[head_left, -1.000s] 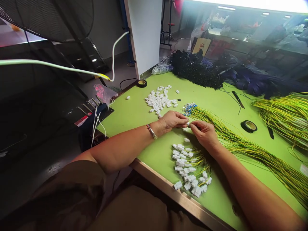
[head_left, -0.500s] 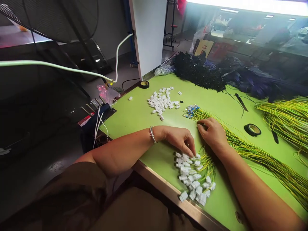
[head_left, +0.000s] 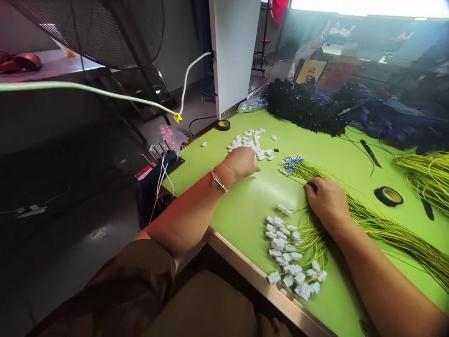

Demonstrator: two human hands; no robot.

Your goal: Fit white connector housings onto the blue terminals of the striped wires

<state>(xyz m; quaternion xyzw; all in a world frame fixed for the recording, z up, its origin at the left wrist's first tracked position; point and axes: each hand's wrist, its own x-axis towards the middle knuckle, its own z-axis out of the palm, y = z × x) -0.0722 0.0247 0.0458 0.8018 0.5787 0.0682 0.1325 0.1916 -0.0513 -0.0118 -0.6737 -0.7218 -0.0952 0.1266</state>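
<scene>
My left hand [head_left: 240,161] reaches over the near side of a loose pile of white plastic connector housings [head_left: 260,140]. The back of the hand hides most of its fingers, so what they touch does not show. My right hand [head_left: 328,199] rests on the bundle of yellow-green wires [head_left: 377,220], thumb and finger closed on a single wire by its front end. Blue and silver terminals [head_left: 293,163] tip the bundle's far end. Nearer me lie several wires fitted with white connectors [head_left: 286,255], their leads running under my right hand.
Black tape rolls [head_left: 388,196] lie to the right and at the far left edge [head_left: 223,125]. A dark blade-like tool [head_left: 371,153] is beyond the bundle. Black cable bundles [head_left: 305,107] fill the back, and more yellow-green wires [head_left: 424,173] lie right. A white cable [head_left: 105,93] hangs at left.
My left hand has moved from the fitted connectors up to the loose pile. A fitted connector now lies apart, above the others. My right hand stays by the wire bundle; the view has shifted.
</scene>
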